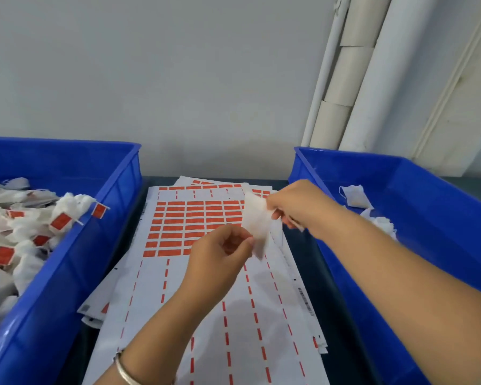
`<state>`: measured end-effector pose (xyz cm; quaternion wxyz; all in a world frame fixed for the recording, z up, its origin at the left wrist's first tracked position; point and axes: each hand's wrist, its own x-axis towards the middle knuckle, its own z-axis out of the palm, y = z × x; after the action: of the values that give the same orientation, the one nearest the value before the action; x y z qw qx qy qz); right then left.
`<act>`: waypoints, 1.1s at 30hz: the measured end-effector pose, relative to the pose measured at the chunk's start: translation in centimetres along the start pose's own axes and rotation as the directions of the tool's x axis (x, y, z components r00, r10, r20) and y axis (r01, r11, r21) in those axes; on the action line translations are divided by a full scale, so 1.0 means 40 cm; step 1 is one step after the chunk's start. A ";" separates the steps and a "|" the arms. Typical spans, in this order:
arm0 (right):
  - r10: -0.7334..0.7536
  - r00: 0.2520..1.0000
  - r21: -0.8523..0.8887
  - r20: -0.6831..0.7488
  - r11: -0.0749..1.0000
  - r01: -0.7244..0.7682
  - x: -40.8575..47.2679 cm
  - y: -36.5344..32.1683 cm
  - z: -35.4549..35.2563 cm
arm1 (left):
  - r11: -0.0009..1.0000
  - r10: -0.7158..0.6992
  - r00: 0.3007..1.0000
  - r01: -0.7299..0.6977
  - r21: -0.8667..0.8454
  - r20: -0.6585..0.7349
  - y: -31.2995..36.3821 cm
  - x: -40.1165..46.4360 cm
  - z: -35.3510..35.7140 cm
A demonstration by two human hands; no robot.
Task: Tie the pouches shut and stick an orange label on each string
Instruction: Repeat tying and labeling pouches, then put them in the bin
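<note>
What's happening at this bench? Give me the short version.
A person holds one white pouch above the label sheets, the left hand pinching its lower edge and the right hand gripping its top. The pouch carries no orange label yet. The left bin is piled with tied pouches that already wear labels; the right bin holds a few unlabelled pouches.
</note>
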<state>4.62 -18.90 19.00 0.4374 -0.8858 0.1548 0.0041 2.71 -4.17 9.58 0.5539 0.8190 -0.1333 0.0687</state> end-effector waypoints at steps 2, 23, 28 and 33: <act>0.091 0.994 0.010 0.062 0.996 -0.092 0.007 0.002 0.062 | 0.997 -0.012 1.000 0.010 -0.075 -0.027 -0.010 0.003 0.005; 0.021 0.999 0.489 -0.035 0.872 -0.001 0.042 0.168 0.265 | 0.994 -0.111 0.985 0.110 -0.011 -0.133 -0.145 0.018 0.012; -0.044 0.999 0.570 0.006 0.821 0.033 0.045 0.190 0.273 | 0.993 -0.122 0.990 0.121 -0.009 -0.075 -0.150 0.015 0.029; -0.110 0.994 0.608 0.002 0.789 0.086 0.040 0.208 0.263 | 0.987 -0.137 0.990 0.139 -0.077 0.031 -0.146 0.010 0.030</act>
<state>5.18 -15.90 5.85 0.7008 -0.7053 0.0937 -0.0519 4.77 -3.29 4.04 0.5873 0.8046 -0.0861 0.0142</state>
